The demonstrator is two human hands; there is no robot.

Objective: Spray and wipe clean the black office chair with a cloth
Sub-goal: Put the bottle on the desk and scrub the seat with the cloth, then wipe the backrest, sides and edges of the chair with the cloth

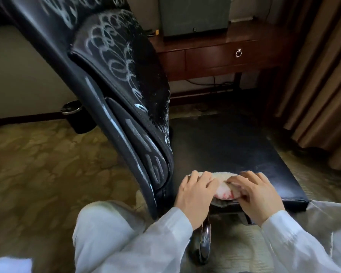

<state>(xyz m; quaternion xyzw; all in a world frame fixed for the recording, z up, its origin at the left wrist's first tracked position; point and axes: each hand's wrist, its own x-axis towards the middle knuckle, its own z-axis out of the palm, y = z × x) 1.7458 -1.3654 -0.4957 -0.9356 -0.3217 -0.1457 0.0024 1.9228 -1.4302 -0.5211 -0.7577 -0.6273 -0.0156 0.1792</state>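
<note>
Head view: on the left, the chair's backrest [116,62] leans in, streaked with white scribbles. Below it the left hand [194,196] is palm down, sleeve reaching forward, fingers [207,179] curled over the cloth [221,176]. The cloth sits bunched on the seat's [234,146] near edge. The right hand [259,196] mirrors it, its fingers bent and pinching the cloth's fold.

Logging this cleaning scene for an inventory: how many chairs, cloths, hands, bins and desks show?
Office chair: 1
Cloth: 1
Hands: 2, left hand and right hand
Waste bin: 1
Desk: 1
Total: 6
</note>
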